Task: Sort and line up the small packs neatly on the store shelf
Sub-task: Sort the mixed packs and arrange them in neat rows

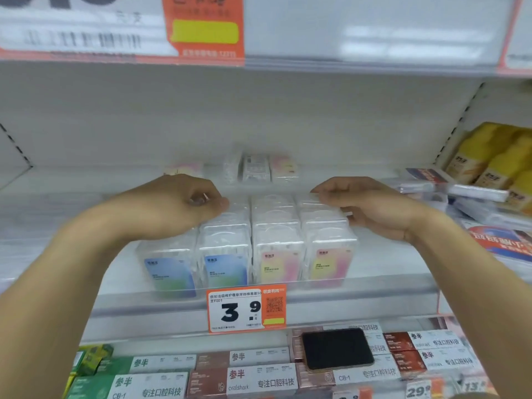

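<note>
Clear plastic small packs (276, 249) stand in four rows on the white shelf (388, 272). The two left rows carry blue-green labels (169, 275), the two right rows pink-yellow labels (331, 266). My left hand (178, 205) rests on the left side of the block, fingers curled against the back packs of the left rows. My right hand (371, 205) presses its fingers against the right side of the rightmost row. A few loose packs (259, 168) stand further back on the shelf, apart from the rows.
A price tag reading 3.9 (244, 311) hangs on the shelf rail. A black phone (336, 348) lies on boxes (259, 381) on the shelf below. Yellow packages (495, 156) and flat clear packs (466, 194) sit at the right.
</note>
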`<state>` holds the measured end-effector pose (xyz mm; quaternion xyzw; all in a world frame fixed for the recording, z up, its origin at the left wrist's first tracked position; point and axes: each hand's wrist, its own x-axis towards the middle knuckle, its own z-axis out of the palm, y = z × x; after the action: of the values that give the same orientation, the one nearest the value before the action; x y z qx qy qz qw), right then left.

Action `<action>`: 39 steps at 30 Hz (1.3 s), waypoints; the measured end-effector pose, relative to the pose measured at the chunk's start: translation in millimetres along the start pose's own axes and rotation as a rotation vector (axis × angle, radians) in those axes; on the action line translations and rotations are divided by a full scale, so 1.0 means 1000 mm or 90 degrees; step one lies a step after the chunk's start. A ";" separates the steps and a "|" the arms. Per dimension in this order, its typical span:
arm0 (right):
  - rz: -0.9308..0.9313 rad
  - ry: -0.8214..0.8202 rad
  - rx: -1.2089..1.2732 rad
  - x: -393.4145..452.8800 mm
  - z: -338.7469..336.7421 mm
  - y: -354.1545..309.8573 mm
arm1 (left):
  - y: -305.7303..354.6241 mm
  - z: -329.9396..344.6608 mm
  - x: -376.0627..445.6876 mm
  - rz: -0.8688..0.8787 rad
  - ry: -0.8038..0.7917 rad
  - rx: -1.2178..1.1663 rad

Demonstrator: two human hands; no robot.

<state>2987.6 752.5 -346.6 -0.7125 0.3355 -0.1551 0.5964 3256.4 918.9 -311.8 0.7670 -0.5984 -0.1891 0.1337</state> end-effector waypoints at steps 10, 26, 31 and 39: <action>0.085 -0.068 0.047 0.010 -0.011 -0.010 | -0.002 0.000 0.001 0.011 -0.011 -0.012; 0.129 0.206 -0.180 0.133 0.011 -0.022 | 0.018 -0.025 0.063 -0.008 0.192 0.048; 0.008 0.267 -0.045 0.093 -0.005 -0.017 | 0.026 -0.018 0.128 -0.073 0.111 0.104; -0.098 0.273 0.367 0.051 -0.018 0.012 | 0.008 -0.003 0.152 -0.207 0.029 -0.010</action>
<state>3009.8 704.9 -362.4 -0.4895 0.3409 -0.4337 0.6753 3282.9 769.4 -325.1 0.8566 -0.4621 -0.1952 0.1208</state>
